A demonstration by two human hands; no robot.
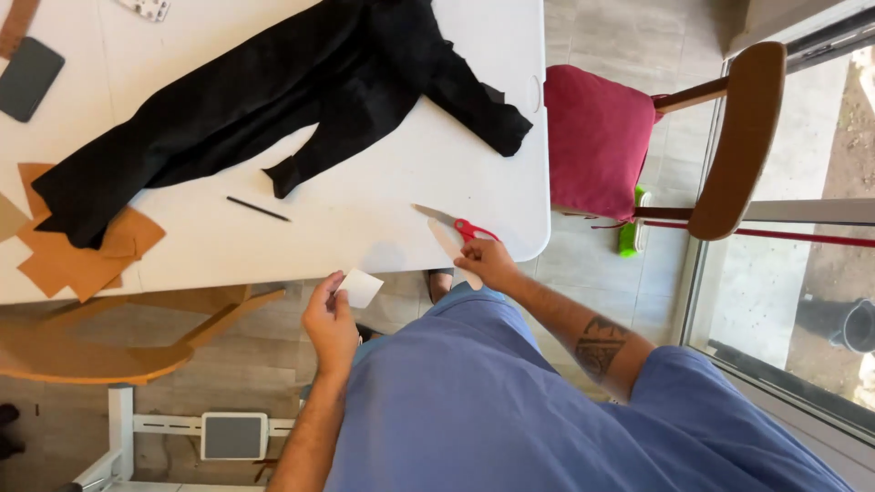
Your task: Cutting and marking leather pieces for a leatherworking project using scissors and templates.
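Observation:
My right hand [489, 264] grips red-handled scissors [453, 230] at the near edge of the white table [365, 210], blades spread apart and pointing left over the tabletop. My left hand [328, 321] pinches a small white piece of paper [361, 287] just below the table edge. The two hands are apart, with the paper left of the scissors. A large piece of black fabric [273, 82] lies spread across the table beyond both hands.
A black pencil [258, 209] lies on the table near the fabric. Brown paper pieces [77, 255] sit at the left edge, a dark tablet [27, 77] at far left. A wooden chair [743, 137] with a red cushion [597, 137] stands right of the table.

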